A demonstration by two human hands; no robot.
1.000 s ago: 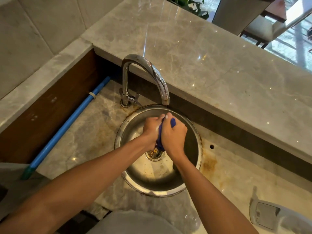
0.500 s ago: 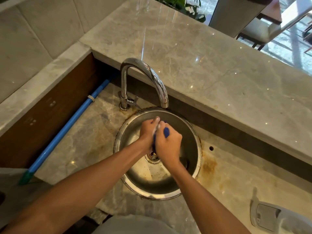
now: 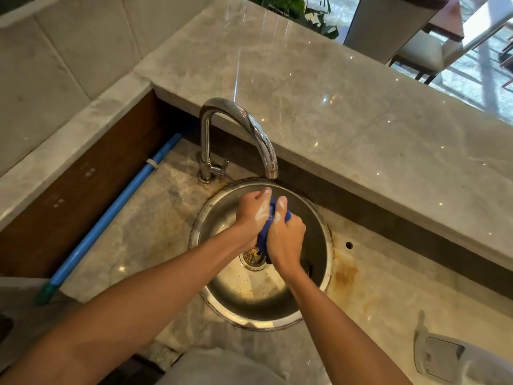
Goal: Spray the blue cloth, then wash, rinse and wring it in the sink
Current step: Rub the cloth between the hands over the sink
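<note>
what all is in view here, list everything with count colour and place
blue cloth: one, dark blue, bunched between both hands above the drain
sink: one, round steel basin, set in the lower counter
drain: one, metal with debris, at the sink's bottom
tap: one, chrome gooseneck, behind the sink, no water visible
blue pipe: one, light blue, along the wooden wall on the left
raised counter: one, grey marble, behind the sink
grey device: one, grey, bottom right on the counter, cut off by the picture's edge
plant: one, green, top edge
left hand: one, soapy, gripping the cloth
right hand: one, gripping the cloth
</note>
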